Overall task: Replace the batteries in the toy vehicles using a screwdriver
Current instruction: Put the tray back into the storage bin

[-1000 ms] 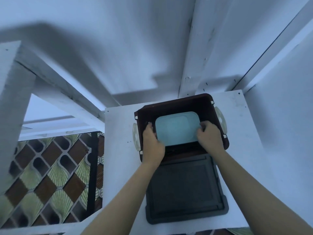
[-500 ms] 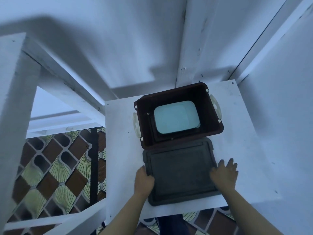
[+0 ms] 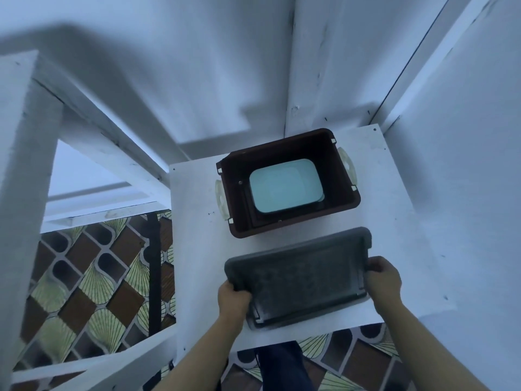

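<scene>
Both forearms reach forward from the bottom of the view, bare and a little bent inward toward each other. The left hand has its fingers curled over the near left corner of a dark grey lid, with the thumb side on top of the rim. The right hand grips the lid's right edge, fingers wrapped round it and knuckles turned up. The lid spans the gap between the two hands, its right end farther from the body than its left. It is slightly blurred, and whether it rests on the white counter or is raised off it cannot be told.

Just beyond the hands, apart from the lid's far edge, a dark brown box stands open on the counter. It has a pale handle on the side ahead of the right hand and another on the opposite side. Inside it lies a light blue container, flat on the bottom.

Left of the left hand, past the counter's edge, a patterned tile floor shows below. A dark trouser leg appears between the forearms.
</scene>
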